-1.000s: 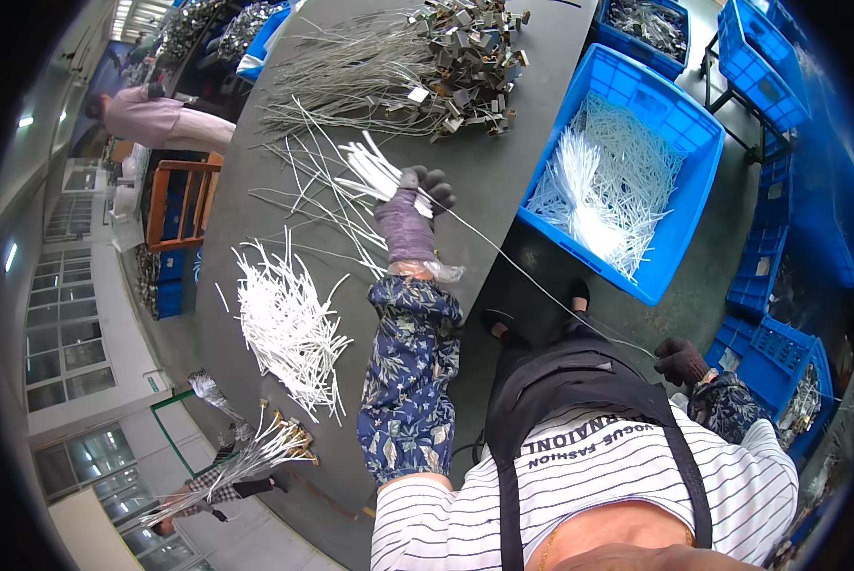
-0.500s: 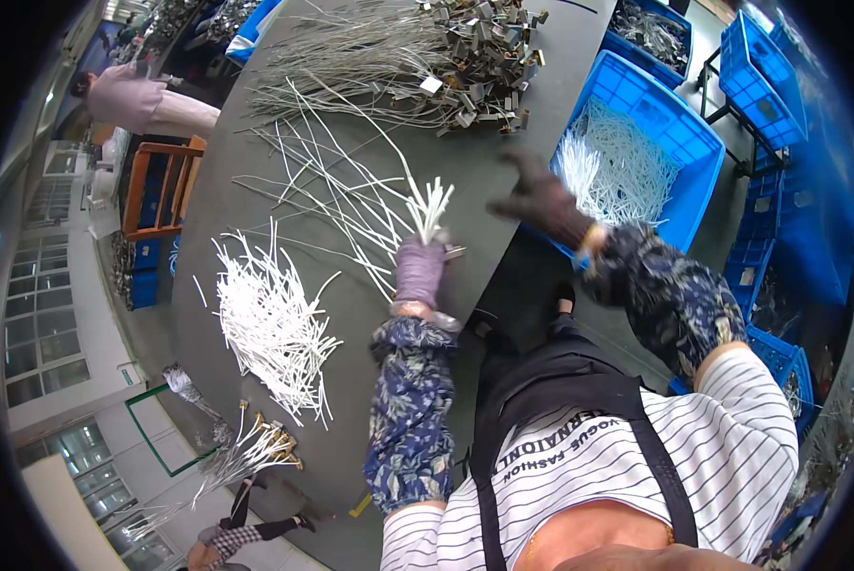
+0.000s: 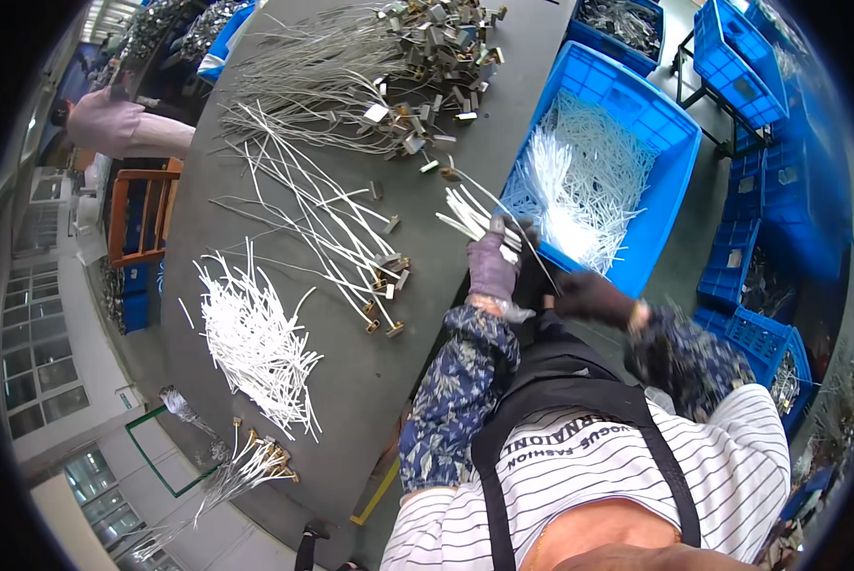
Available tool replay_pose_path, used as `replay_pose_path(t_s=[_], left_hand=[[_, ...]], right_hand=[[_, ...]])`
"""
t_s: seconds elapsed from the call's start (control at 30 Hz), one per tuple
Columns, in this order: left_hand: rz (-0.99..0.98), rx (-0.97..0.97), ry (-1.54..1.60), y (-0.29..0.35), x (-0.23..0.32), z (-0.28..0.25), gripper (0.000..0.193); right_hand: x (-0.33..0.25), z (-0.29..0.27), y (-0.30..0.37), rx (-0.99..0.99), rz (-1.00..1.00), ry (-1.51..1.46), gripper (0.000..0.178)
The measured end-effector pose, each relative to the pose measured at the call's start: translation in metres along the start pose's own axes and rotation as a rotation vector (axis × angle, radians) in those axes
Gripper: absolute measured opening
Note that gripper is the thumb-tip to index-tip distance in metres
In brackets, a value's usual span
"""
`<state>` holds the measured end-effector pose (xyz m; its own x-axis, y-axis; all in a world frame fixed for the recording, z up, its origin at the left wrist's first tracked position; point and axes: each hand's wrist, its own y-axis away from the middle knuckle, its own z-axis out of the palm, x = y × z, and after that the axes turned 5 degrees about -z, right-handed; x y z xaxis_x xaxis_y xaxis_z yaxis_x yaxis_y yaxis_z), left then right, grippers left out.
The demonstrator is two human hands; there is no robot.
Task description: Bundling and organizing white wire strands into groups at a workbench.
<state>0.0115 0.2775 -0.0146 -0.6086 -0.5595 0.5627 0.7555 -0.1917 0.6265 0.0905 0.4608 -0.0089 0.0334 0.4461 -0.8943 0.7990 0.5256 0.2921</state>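
My left hand (image 3: 495,263), in a purple glove, is closed around a bunch of short white tubes (image 3: 467,215) at the table's right edge. A thin wire (image 3: 495,204) with a small metal connector end (image 3: 451,175) slants past this bunch to my right hand (image 3: 593,301). That hand, in a dark glove and slightly blurred, has its fingers closed at the wire's lower end. To the left lie several connector wires with white tubes over them (image 3: 327,224). A heap of loose white tubes (image 3: 255,347) is farther left.
Thin wires (image 3: 303,81) with metal connectors (image 3: 436,48) are piled at the table's far end. Beyond the right edge stands a blue bin (image 3: 669,205) with white-sleeved wires. More blue crates (image 3: 741,67) line the right. Another bundle (image 3: 255,462) lies near left; a person (image 3: 113,124) stands far left.
My left hand has moved right with the tubes, leaving sleeved wires on the table. My right hand has come back from beside the blue bin toward my body, and a wire now stretches to it.
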Motion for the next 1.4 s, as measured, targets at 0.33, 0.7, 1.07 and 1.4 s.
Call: replay_pose_path(t_s=[0.33, 0.7, 1.07, 1.4], left_hand=[[0.25, 0.079, 0.018, -0.017, 0.022, -0.005, 0.027], [0.194, 0.174, 0.219, -0.039, 0.025, -0.008, 0.02], [0.489, 0.252, 0.032, 0.002, 0.121, -0.007, 0.028], [0.075, 0.072, -0.552, 0.033, -0.009, -0.031, 0.022]], right_hand=[[0.132, 0.045, 0.243, -0.001, 0.715, 0.325, 0.021], [0.143, 0.053, 0.281, -0.154, 0.661, 0.359, 0.02], [0.124, 0.05, 0.237, 0.019, 0.732, 0.288, 0.024], [-0.01, 0.025, 0.035, 0.321, 0.209, -0.59, 0.057]])
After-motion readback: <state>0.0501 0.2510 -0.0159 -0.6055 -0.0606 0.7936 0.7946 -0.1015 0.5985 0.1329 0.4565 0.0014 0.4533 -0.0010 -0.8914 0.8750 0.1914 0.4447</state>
